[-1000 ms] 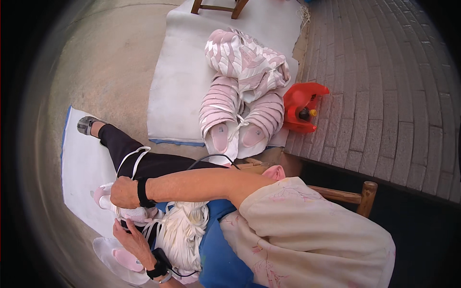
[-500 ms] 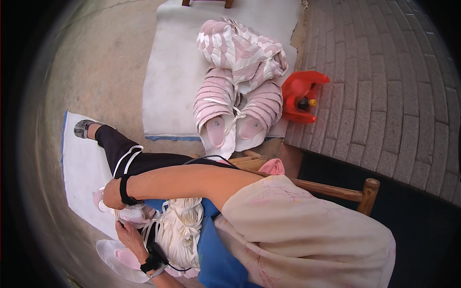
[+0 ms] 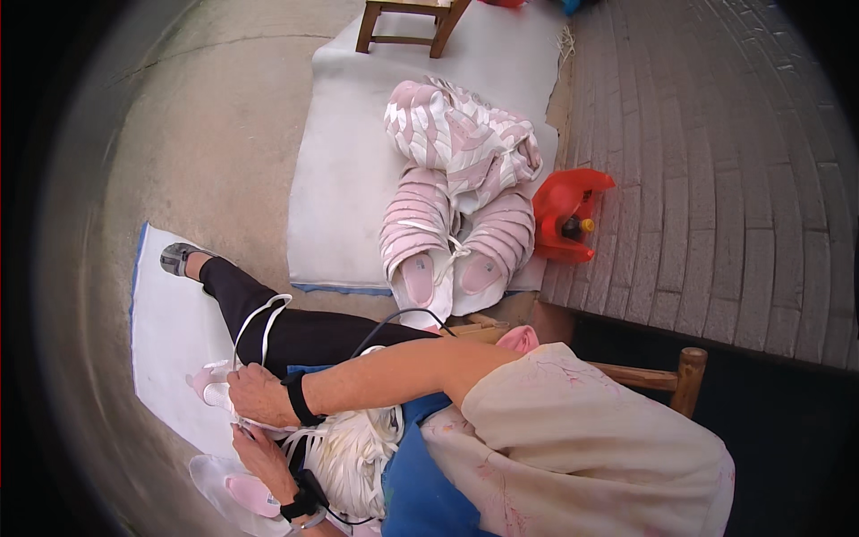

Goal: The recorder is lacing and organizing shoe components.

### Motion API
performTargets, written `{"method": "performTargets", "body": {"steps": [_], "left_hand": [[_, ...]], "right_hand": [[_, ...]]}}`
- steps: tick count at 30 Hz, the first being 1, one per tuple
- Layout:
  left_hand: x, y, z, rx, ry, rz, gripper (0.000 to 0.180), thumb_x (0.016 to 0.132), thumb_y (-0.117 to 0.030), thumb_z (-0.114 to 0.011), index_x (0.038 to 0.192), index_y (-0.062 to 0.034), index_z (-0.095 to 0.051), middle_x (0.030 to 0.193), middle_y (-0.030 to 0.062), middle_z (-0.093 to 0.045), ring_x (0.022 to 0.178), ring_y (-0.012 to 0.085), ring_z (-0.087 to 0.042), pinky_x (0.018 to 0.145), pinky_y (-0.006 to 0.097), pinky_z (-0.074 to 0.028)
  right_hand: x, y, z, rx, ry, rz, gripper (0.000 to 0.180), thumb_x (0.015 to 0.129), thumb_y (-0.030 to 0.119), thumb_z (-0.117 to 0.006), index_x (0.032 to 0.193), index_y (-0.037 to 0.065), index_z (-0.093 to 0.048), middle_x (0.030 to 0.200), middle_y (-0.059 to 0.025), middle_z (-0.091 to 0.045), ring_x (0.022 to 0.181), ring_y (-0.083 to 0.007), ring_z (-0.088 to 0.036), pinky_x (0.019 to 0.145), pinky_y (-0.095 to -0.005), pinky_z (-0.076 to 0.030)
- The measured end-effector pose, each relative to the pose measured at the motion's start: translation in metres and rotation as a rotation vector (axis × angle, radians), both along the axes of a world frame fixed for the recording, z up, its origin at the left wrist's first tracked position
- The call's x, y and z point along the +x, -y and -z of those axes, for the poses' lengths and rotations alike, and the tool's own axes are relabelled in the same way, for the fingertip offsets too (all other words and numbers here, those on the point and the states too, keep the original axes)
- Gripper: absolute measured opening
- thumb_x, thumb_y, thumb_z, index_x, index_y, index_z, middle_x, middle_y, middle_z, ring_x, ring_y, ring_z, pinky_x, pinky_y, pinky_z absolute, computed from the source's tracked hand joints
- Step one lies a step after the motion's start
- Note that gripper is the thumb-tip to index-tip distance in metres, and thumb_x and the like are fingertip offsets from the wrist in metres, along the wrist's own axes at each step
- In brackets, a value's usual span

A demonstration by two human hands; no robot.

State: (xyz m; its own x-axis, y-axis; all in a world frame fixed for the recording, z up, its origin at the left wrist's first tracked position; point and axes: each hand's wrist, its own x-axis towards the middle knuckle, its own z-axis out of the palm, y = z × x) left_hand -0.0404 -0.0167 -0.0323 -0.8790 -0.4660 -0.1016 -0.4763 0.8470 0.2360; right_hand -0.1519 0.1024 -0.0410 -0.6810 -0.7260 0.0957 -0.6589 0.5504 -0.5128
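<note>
A pale pink and white shoe lies in front of me at lower left. My right hand is closed over its upper; whether it also pinches lace is hidden. A white lace loops from beside that hand over my dark-trousered leg. Just below, my left hand has thumb and fingers pressed together near the shoe's edge. Something small and dark shows at its fingertips, too small to name. A thick bundle of white laces rests on the blue cloth across my lap.
Bundled pink-and-white shoe uppers are stacked on a white sheet. A red plastic bag with a bottle stands beside them. A wooden stool is at the far edge; a chair post is at right. Another pink-lined piece lies at lower left.
My right hand has moved rightward from the shoe's front onto its upper, its fingers now pointing left. My left hand stays close below. The view has shifted, showing more of the stool.
</note>
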Motion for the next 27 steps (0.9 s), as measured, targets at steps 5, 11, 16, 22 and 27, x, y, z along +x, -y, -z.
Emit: {"method": "performTargets", "body": {"steps": [5, 11, 16, 22, 27], "left_hand": [[0.015, 0.012, 0.034, -0.081, 0.007, 0.054, 0.036, 0.093, -0.015, -0.044, 0.119, 0.0085, -0.047, 0.097, 0.0272, -0.052, 0.09, 0.0451, -0.051, 0.079, 0.049, -0.041], [0.018, 0.029, 0.056, -0.002, -0.133, 0.243, 0.038, 0.092, -0.033, -0.04, 0.1, 0.0043, -0.047, 0.091, 0.0269, -0.052, 0.084, 0.0478, -0.05, 0.072, 0.054, -0.039], [0.008, 0.01, 0.017, -0.106, -0.218, 0.412, 0.026, 0.09, -0.021, -0.045, 0.093, 0.0037, -0.051, 0.087, 0.0215, -0.056, 0.076, 0.0387, -0.054, 0.066, 0.044, -0.043], [-0.006, 0.034, 0.043, 0.113, -0.11, 0.208, 0.025, 0.085, -0.02, -0.044, 0.088, 0.0041, -0.047, 0.086, 0.027, -0.053, 0.084, 0.0478, -0.051, 0.074, 0.056, -0.039], [-0.011, 0.031, 0.029, 0.148, -0.06, 0.234, 0.02, 0.082, -0.014, -0.044, 0.089, 0.0041, -0.047, 0.085, 0.0261, -0.052, 0.083, 0.0465, -0.051, 0.076, 0.055, -0.039]], "right_hand": [[0.014, -0.003, 0.001, 0.055, -0.216, 0.12, 0.015, 0.077, 0.018, -0.057, 0.08, 0.008, -0.068, 0.08, -0.0064, -0.055, 0.077, -0.0193, -0.051, 0.063, -0.0336, -0.032], [0.023, 0.003, 0.007, 0.115, -0.193, 0.089, 0.015, 0.079, 0.019, -0.055, 0.081, 0.007, -0.062, 0.073, -0.0041, -0.049, 0.07, -0.0157, -0.048, 0.062, -0.0311, -0.032], [0.021, -0.004, 0.017, 0.111, -0.332, 0.079, 0.015, 0.081, 0.015, -0.053, 0.083, 0.002, -0.06, 0.074, -0.0071, -0.05, 0.067, -0.0163, -0.048, 0.059, -0.0298, -0.033], [0.012, 0.0, 0.021, 0.044, -0.295, -0.065, 0.015, 0.078, 0.012, -0.055, 0.085, 0.0, -0.058, 0.077, -0.0094, -0.051, 0.072, -0.0187, -0.051, 0.06, -0.0301, -0.035], [0.005, 0.001, 0.027, 0.076, -0.195, -0.082, 0.018, 0.078, 0.013, -0.056, 0.088, -0.001, -0.058, 0.081, -0.0109, -0.053, 0.075, -0.0204, -0.053, 0.063, -0.0306, -0.038]]}}
